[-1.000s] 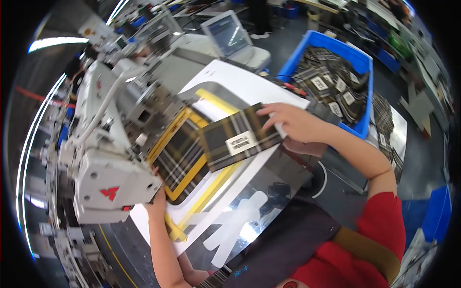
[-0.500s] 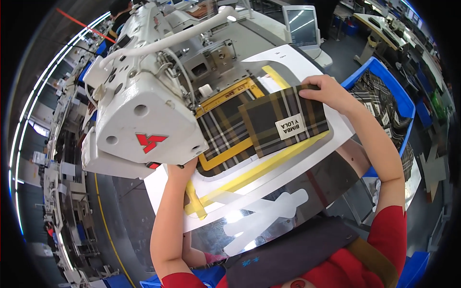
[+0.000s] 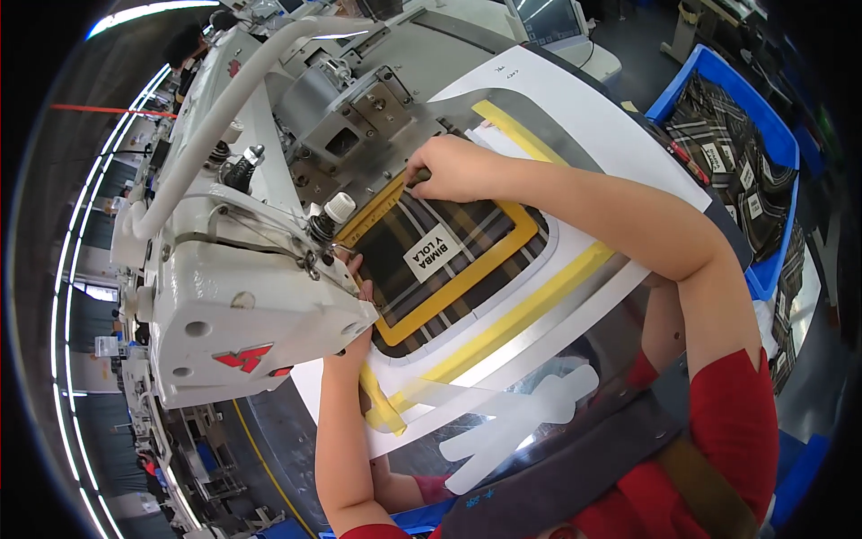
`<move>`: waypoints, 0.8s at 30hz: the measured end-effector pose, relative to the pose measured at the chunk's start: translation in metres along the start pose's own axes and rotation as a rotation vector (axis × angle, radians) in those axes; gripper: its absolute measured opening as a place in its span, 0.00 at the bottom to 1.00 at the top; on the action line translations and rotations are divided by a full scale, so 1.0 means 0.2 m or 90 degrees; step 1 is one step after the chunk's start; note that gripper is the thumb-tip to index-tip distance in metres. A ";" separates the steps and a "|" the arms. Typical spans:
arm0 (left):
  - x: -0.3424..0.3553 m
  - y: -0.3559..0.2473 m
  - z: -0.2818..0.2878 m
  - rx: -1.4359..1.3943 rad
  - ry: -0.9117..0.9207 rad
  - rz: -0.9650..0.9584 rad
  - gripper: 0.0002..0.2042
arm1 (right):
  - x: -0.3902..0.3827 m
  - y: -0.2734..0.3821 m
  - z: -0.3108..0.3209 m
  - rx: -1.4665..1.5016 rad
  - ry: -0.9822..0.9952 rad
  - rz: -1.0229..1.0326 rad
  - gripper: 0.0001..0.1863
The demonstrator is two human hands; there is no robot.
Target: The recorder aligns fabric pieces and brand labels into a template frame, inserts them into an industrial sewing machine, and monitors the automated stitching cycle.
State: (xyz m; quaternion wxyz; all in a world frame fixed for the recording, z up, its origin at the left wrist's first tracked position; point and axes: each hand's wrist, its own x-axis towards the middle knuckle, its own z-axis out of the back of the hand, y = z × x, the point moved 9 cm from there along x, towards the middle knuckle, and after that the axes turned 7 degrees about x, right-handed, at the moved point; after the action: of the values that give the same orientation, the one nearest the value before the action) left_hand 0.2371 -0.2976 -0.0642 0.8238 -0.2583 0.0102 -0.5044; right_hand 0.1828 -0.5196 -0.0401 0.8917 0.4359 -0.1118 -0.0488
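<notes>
A dark plaid fabric panel (image 3: 473, 222) with a white printed label (image 3: 433, 252) lies within a yellow clamp frame (image 3: 467, 289), over more plaid cloth. My right hand (image 3: 456, 169) is closed, pinching the panel's upper edge beside the frame's far bar. At the panel's left edge, the thumb and a fingertip of my left hand (image 3: 353, 269) hold the cloth. The machine head hides most of that hand. Left of the panel stands the white sewing machine head (image 3: 256, 310), close over my left wrist.
White board (image 3: 620, 148) with yellow tape strips (image 3: 530, 305) surrounds the frame. A blue bin (image 3: 783, 171) of labelled plaid pieces stands at the right. Behind is a screen unit (image 3: 552, 27). Clear tape strips (image 3: 530, 409) lie on the shiny near table surface.
My right hand has moved left, bringing the labelled panel down into the yellow frame. My left fingertips now show at its left edge. The view has shifted and turned.
</notes>
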 end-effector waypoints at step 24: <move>-0.05 -0.03 0.06 -0.160 0.019 0.001 0.23 | -0.47 0.49 -0.46 -0.107 0.147 0.325 0.16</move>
State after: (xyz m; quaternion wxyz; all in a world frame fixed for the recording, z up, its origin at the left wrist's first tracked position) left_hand 0.2296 -0.2865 -0.0534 0.7849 -0.3521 0.0858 -0.5026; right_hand 0.1133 -0.3709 -0.0320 0.9149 0.3212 -0.1107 0.2179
